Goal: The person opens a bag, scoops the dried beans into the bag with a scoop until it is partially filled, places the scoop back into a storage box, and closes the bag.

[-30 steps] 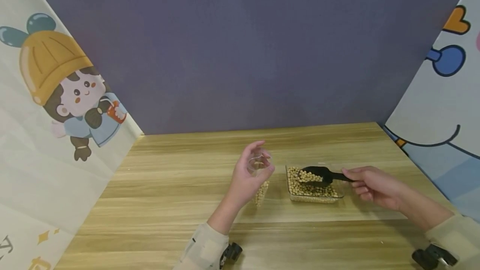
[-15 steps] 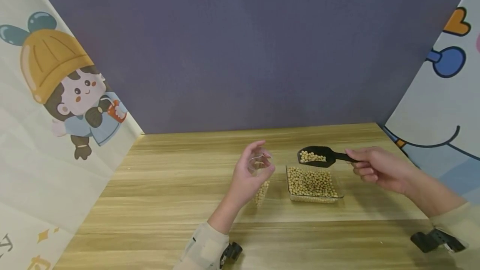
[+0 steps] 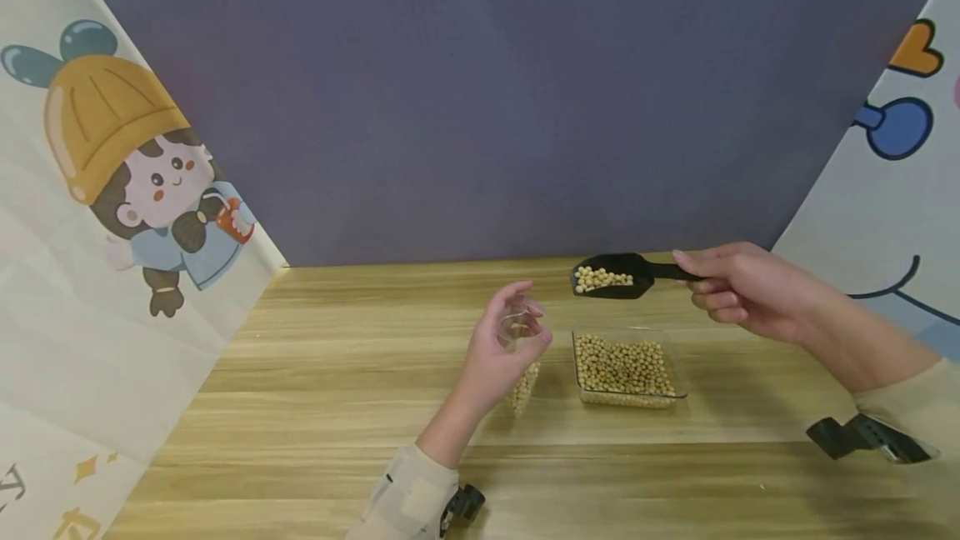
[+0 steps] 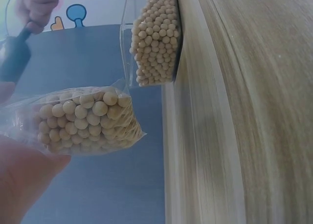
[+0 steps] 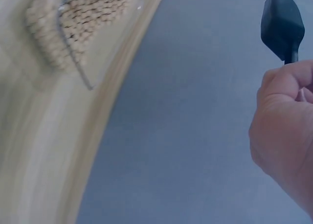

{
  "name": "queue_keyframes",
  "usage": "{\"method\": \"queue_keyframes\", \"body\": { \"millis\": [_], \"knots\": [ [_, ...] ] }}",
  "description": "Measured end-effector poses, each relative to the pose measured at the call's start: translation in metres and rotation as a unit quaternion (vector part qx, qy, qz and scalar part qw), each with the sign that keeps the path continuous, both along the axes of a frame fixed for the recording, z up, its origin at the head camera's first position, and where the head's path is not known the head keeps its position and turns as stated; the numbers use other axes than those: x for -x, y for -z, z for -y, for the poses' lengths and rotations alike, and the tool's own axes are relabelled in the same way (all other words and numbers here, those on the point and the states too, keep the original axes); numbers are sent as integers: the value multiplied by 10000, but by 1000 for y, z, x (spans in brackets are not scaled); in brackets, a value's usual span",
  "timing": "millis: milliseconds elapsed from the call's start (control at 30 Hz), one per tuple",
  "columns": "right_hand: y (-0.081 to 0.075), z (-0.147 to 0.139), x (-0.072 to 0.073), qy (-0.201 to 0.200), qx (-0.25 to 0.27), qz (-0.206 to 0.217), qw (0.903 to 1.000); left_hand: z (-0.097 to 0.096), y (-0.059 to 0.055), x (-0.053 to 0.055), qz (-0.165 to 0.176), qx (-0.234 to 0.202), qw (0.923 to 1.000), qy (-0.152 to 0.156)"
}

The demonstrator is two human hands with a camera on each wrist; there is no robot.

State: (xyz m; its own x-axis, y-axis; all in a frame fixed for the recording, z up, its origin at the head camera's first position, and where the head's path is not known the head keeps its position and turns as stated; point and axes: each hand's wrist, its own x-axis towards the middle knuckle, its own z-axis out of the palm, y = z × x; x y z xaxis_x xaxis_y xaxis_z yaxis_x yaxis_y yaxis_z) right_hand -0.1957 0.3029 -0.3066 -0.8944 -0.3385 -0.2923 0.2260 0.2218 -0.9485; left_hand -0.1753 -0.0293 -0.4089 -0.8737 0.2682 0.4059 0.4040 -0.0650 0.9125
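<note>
Right now my right hand pinches the black scoop level so its soybeans stay in, above the clear tray on the bench. My left hand grips the plastic bag mouth-up, just left of the tray.

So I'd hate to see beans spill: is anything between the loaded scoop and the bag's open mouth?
Nothing visible. The right hand holds the black scoop of beans in the air, above the clear tray. The bag, gripped by the left hand, sits lower-left with only open air between.
</note>
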Motion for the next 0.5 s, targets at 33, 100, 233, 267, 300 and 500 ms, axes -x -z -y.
{"method": "queue_keyframes", "body": {
  "millis": [33,100,233,267,300,500],
  "knots": [
    [-3,3,0,-30,-26,-23,10000,0,0,0,6,3,10000,6],
    [-9,10,-1,-117,-64,-63,9999,0,0,0,19,35,10000,7],
    [-18,21,-4,-241,-134,-74,9996,-1,0,0,45,37,10000,37],
    [-19,23,-4,-247,-157,-70,9995,-1,0,0,45,43,10000,36],
    [-21,25,-5,-245,-177,-67,9995,-1,-1,0,49,29,10000,45],
    [-26,36,-9,-262,-383,-102,9989,-1,-1,-1,47,18,10000,59]
  ]
}}
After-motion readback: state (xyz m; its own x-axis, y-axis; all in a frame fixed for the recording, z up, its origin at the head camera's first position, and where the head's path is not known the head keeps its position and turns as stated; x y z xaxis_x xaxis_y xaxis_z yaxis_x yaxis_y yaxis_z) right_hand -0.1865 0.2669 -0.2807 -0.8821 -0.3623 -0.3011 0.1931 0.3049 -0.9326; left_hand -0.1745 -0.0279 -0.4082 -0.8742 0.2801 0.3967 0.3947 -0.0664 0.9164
